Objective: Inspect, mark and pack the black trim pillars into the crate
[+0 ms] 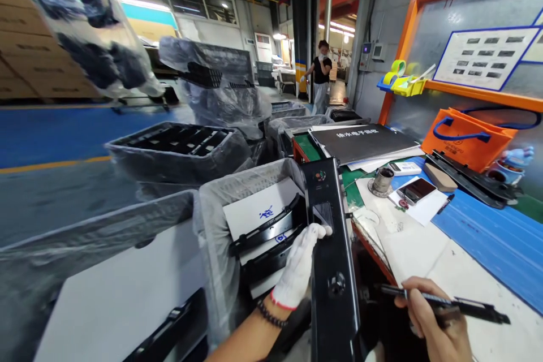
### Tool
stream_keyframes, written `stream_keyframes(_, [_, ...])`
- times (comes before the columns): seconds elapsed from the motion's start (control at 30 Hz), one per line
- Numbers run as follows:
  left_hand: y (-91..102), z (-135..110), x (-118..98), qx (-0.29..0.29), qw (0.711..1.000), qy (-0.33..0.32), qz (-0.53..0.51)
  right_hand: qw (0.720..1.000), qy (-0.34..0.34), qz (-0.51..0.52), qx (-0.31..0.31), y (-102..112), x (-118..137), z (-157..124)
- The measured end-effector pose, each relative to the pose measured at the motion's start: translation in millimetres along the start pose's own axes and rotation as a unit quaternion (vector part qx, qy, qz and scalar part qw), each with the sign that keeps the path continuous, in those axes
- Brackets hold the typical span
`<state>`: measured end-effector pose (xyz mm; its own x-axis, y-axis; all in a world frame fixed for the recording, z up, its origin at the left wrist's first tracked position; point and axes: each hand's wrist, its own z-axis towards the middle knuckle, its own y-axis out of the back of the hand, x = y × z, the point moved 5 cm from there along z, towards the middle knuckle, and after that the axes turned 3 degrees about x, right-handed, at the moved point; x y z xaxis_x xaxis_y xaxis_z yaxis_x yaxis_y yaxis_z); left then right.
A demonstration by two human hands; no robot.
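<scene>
My left hand, in a white glove with bare fingertips, is at the left edge of a long glossy black panel, its fingers against the front face. The panel leans upright between the lined bin and the table. It has a small rectangular window and a round knob-like fitting lower down. My bare right hand grips a black marker pen over the table's front edge, its tip toward the panel. Beside my left hand, several black curved parts and white sheets with blue handwriting lie in the plastic-lined bin.
On the table stand a metal cup, a phone, an orange bag and a black folder. Another lined bin of black parts sits ahead left. A person stands near the doorway.
</scene>
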<state>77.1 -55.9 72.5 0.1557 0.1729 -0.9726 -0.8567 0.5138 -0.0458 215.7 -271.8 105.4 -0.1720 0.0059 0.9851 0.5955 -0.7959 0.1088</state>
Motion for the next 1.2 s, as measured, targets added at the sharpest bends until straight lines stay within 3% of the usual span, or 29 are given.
stream_keyframes(0.17, [-6.5,2,-12,0.004,0.999,-0.017,0.045,0.994,0.093,-0.039,0.050,-4,17,0])
stream_keyframes(0.3, [-10.2,3,-13,-0.002,0.998,-0.011,0.060,0.982,0.153,-0.070,0.091,-5,15,2])
stream_keyframes(0.5, [-10.9,3,-5,0.006,1.000,-0.005,0.027,0.975,0.170,-0.081,0.119,-3,3,8])
stream_keyframes(0.63, [-17.5,-6,-5,0.045,0.999,0.007,0.024,0.976,0.186,-0.095,0.066,3,4,18])
stream_keyframes(0.77, [-32.3,-20,-12,0.091,0.995,0.000,0.049,0.984,0.171,-0.046,-0.013,5,18,36])
stream_keyframes(0.93, [-38.8,-30,-19,0.107,0.992,0.024,0.057,0.974,0.219,-0.057,-0.004,-1,34,52])
stream_keyframes(1.03, [-36.9,-33,-19,0.133,0.989,0.009,0.059,0.968,0.232,-0.084,-0.041,7,34,59])
stream_keyframes(1.2, [-39.0,-41,-16,0.163,0.982,-0.027,0.086,0.968,0.229,-0.022,-0.098,14,47,75])
